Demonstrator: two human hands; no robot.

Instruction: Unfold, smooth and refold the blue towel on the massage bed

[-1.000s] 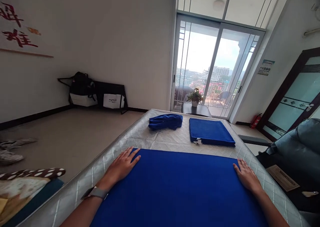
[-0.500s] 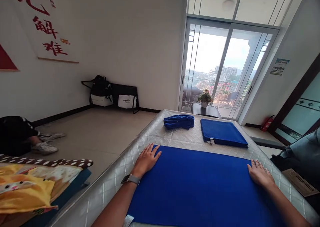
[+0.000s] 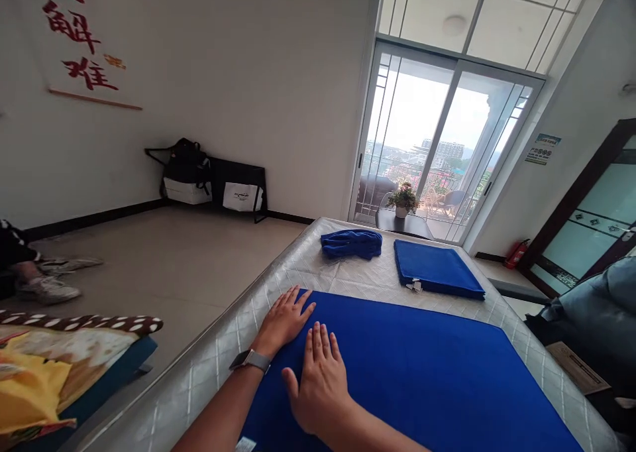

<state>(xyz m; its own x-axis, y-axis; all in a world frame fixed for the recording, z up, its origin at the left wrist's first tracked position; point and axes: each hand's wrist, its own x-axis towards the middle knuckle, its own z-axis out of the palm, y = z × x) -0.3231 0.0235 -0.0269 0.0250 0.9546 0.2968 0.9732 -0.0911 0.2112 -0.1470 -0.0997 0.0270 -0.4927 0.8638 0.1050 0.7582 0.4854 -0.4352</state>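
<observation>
Fingers slightly spread, the left hand [image 3: 284,321] rests on the ten-o'clock corner of the cloth [image 3: 422,366]; the right hand [image 3: 320,386] is flat over it, fingers together. On the mattress [image 3: 358,282] lie a bundle [image 3: 351,244] at eleven o'clock and a stack [image 3: 437,266] at one.

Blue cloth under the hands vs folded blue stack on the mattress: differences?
The spread blue cloth lies flat with a thin edge; the folded blue stack is thicker, its edge layered.
The cloth covers much more of the quilted mattress than the stack.
Left hand and right hand are at the cloth; neither is at the stack.
Shared: both are blue and lie on the mattress.
</observation>
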